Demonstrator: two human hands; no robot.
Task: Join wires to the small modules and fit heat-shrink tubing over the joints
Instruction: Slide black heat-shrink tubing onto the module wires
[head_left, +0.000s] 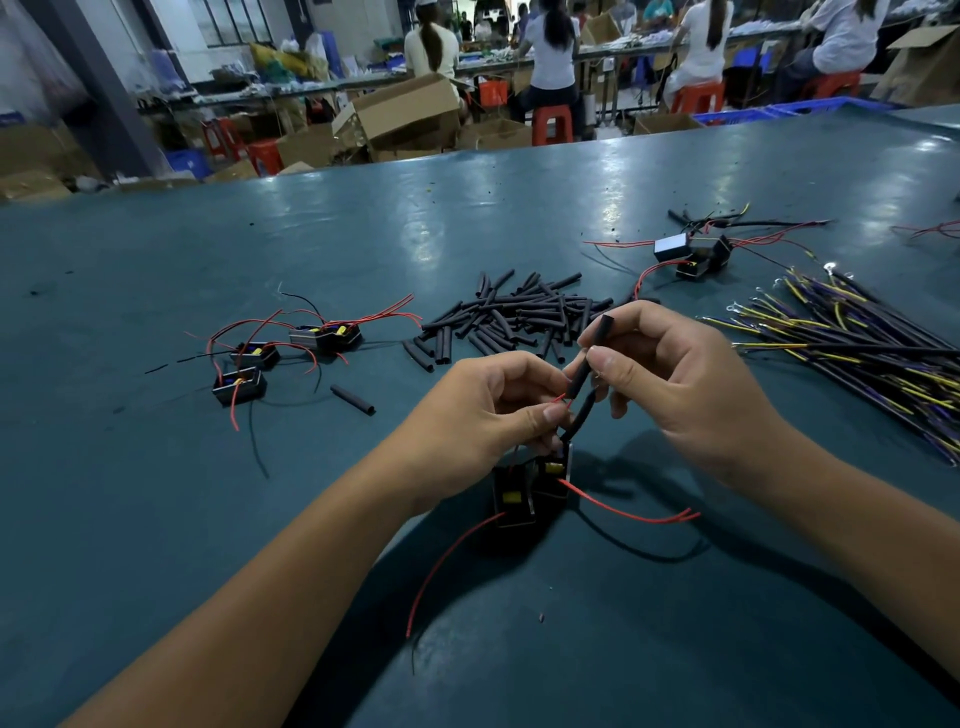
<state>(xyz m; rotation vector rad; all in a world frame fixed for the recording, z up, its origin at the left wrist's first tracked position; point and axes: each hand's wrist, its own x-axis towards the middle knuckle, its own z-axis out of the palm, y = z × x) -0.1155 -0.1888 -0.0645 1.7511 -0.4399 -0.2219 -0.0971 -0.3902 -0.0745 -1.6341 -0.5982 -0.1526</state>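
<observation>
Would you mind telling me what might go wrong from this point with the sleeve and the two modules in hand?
1. The right hand pinches the heat-shrink piece near the red wire end held by the left hand; the thin end may miss the bore or bend.
2. Two modules hang below the left hand; their weight may tug the joint.
3. Their loose red leads trail on the table and may snag.

Dim overhead light, glare patches on table, soft arm shadows, wide-angle edge bending, blurred background
</observation>
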